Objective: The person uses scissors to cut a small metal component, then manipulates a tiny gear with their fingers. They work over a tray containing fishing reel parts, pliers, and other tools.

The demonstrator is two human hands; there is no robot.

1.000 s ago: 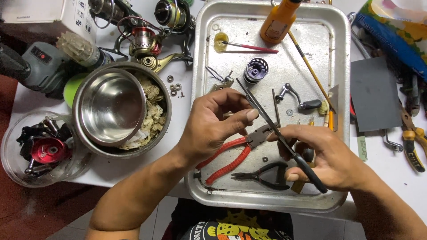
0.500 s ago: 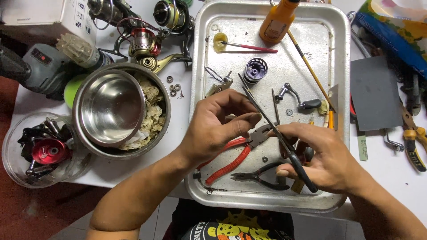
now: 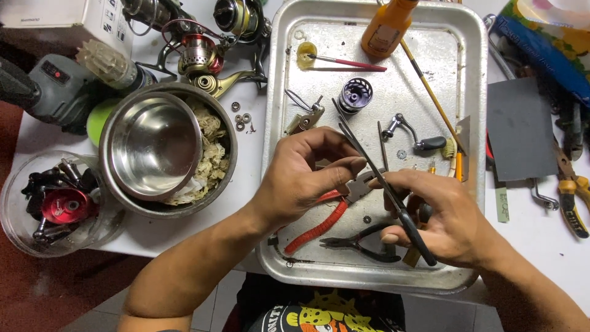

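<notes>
Both hands are drifting closer over the metal tray [image 3: 279,74]: my right hand [image 3: 439,218] is gripping long tweezers [image 3: 384,184], tips at 11 o'clock; my left hand [image 3: 307,172] is pinching, contents hidden.

A white table [image 3: 184,230] holds everything. A big metal tray [image 3: 473,92] sits in the middle. On the left sit a steel bowl [image 3: 150,144], a clear tub [image 3: 18,209] and a drill [image 3: 55,86]. Fishing reels [image 3: 203,55] lie at the top. A dark grey sheet [image 3: 522,129] and yellow pliers [image 3: 571,190] lie on the right.
</notes>
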